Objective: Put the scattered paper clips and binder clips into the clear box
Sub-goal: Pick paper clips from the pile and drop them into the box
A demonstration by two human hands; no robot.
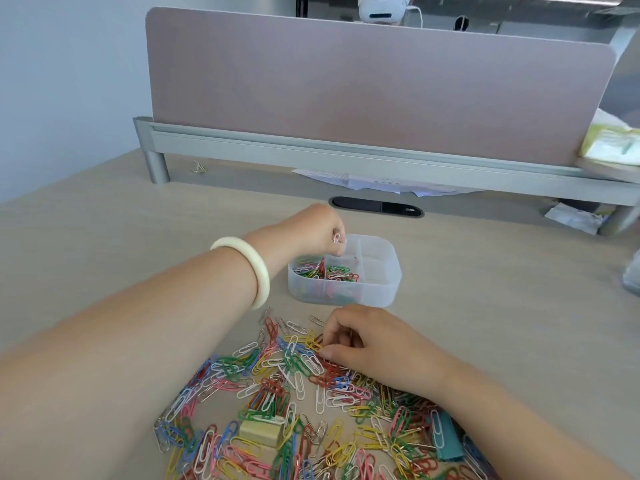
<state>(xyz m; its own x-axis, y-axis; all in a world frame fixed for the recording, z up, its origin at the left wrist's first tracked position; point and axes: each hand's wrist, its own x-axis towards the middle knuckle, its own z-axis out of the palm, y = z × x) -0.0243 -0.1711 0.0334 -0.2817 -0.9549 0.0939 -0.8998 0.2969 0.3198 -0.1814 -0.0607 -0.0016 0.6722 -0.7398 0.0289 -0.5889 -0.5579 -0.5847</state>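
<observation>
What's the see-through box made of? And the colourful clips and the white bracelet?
The clear box looks like frosted, semi-clear plastic: the clips inside show dimly through its wall. The paper clips seem to be bent wire with a glossy coloured coating; a few look bare silver metal. The white bracelet is smooth and shiny, perhaps stone, resin or plastic; I cannot tell which.
</observation>
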